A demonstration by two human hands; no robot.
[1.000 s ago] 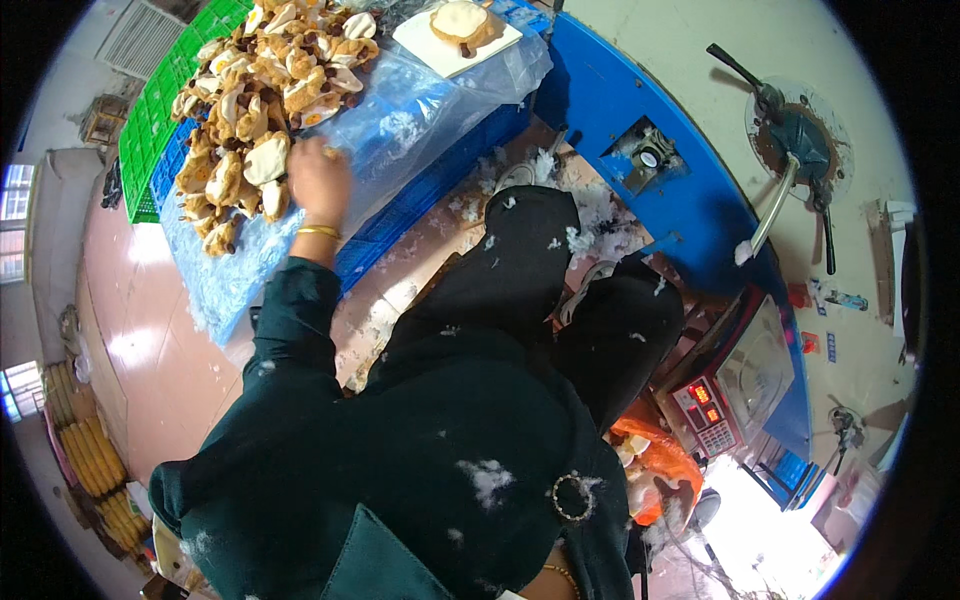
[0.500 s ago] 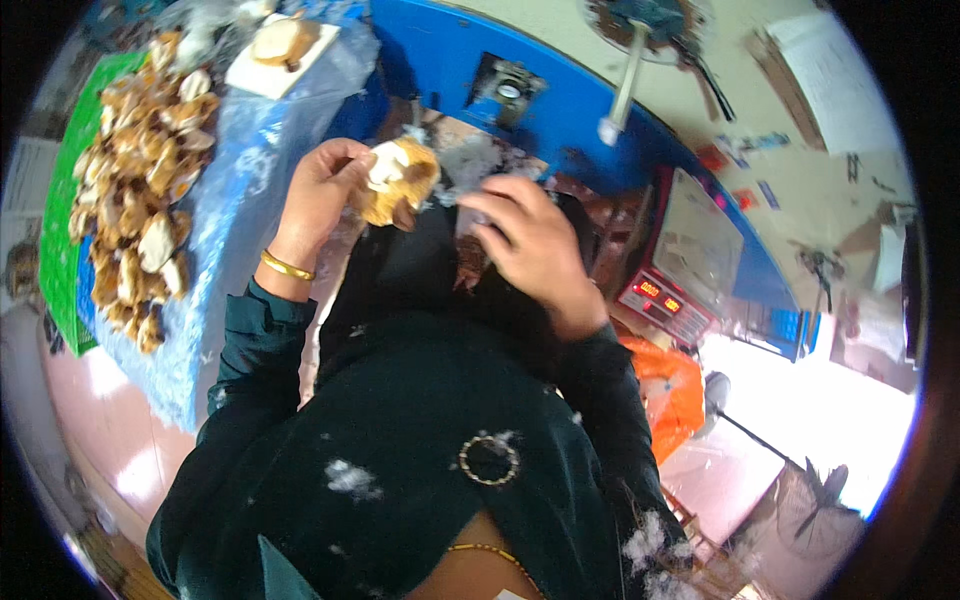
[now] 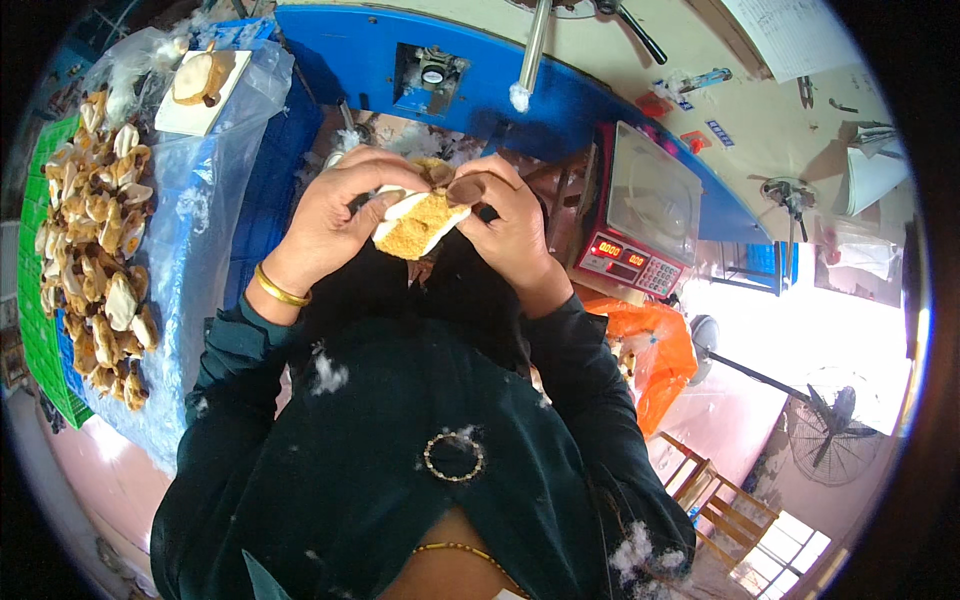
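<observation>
Hands now around part-hidden plush piece

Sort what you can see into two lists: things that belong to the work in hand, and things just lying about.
In the work, it seems:
- left hand and right hand, both pinching the piece
- tan-and-white plush piece
- pile of similar pieces

Probably just about:
- red scale, nothing on its plate
- standing fan
- papers
</observation>
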